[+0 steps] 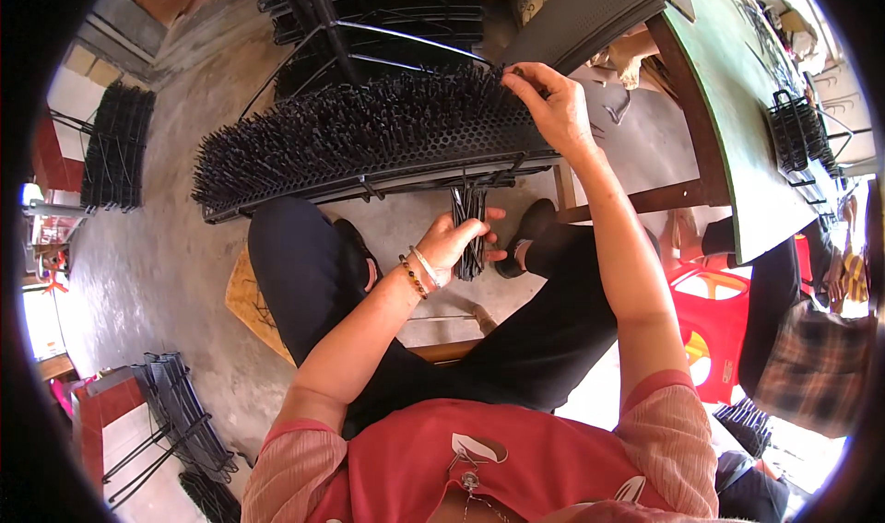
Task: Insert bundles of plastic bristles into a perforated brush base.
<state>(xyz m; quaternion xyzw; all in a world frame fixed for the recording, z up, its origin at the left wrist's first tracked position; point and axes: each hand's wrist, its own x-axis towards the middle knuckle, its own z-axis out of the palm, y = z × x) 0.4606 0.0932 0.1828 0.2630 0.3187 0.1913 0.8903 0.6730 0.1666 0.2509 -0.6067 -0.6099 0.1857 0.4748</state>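
In front of me lies a long black perforated panel (483, 134), slanting from lower left to upper right. Dense rows of thin black strips (323, 131) stand up from its holes, leaving bare holes along the near right part. My left hand (447, 248) is closed around a bundle of similar black strips (471, 233), hanging between my knees below the panel's near edge. At the panel's upper right end is my right hand (558, 113), thumb and fingers pinched together against the outermost strips. What sits between those fingertips is too small to make out.
A green-topped table (728, 90) with a dark wooden leg stands at the right. Behind the panel are black wire racks (406, 25) and a grey sheet (581, 16). A red plastic stool (714, 325) and another person's dark-clothed leg (772, 311) are at the right.
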